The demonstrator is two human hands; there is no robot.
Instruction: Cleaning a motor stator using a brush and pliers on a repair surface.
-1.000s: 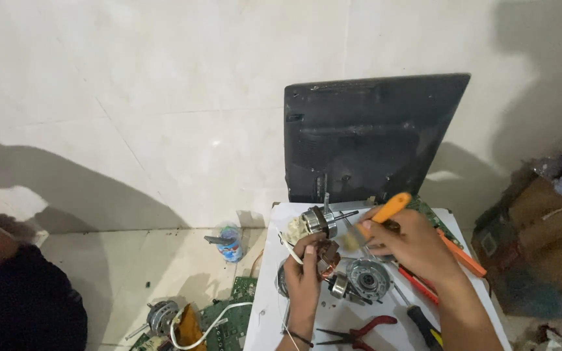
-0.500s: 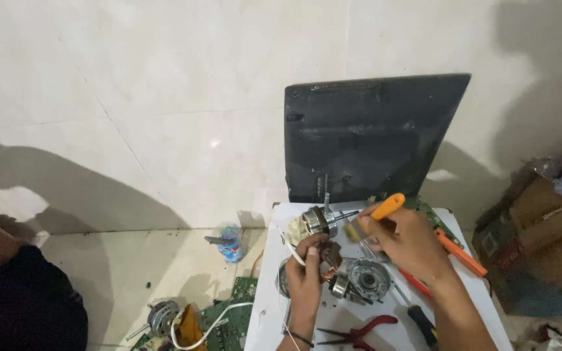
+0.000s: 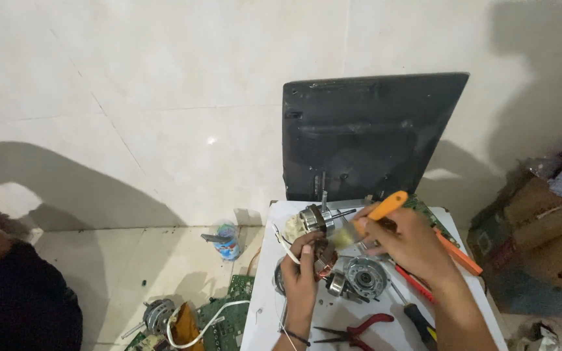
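1. Head view: I am gripping a small electric motor (image 3: 317, 224) in my left hand (image 3: 304, 273), fingers curled tight around its copper-wound body, holding it just above the near-left part of the white table (image 3: 265, 305).
2. My right hand (image 3: 411, 244) is closing around a brush with an orange handle (image 3: 375, 214); its pale bristles are lying against the motor's right side, blurred.
3. The motor's metal shaft is pointing up toward the dark panel (image 3: 369, 133), which is leaning upright against the wall at the table's far edge.
4. A white wire (image 3: 284, 246) is curving out from the motor's left side, over the table.
5. A round metal motor housing (image 3: 367, 276) is lying on the table, just below my right hand and right of the motor.
6. Red-handled pliers (image 3: 359, 327) are resting on the table's near edge, below the housing.
7. A screwdriver with a black and yellow handle (image 3: 417, 317) is lying on the table right of the pliers.
8. An orange-handled tool (image 3: 460, 255) is lying along the table's right edge, partly under my right forearm.
9. On the floor left of the table, a green circuit board (image 3: 226, 318) and another small motor (image 3: 157, 312) are sitting.
10. Cardboard boxes (image 3: 541, 234) are stacked right of the table.
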